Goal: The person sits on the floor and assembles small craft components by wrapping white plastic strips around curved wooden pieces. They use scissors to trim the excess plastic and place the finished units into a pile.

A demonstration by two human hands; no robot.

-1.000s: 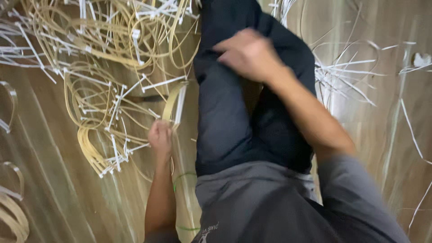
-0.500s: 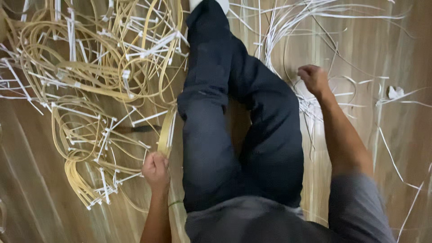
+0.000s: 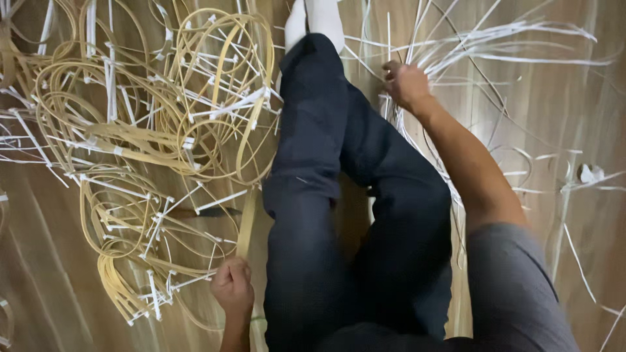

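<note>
**Hands split across strip and ties**

Hands: I count two, both mine. My left hand (image 3: 232,287) is fisted around the lower end of one flat cane strip (image 3: 246,221); its long axis runs nearly straight up the frame, tilted slightly right, along the outer edge of my dark-trousered legs (image 3: 339,195). My right hand (image 3: 405,83) reaches far forward into the loose white ties (image 3: 495,45), fingers curled on a few strands, though I cannot tell how many. The tied cane hoops (image 3: 156,130) are too tangled to count; several at least, piled left of the strip and just beside it. Bare wooden floor (image 3: 45,280) lies open at lower left, and between the scattered ties at right.
</note>
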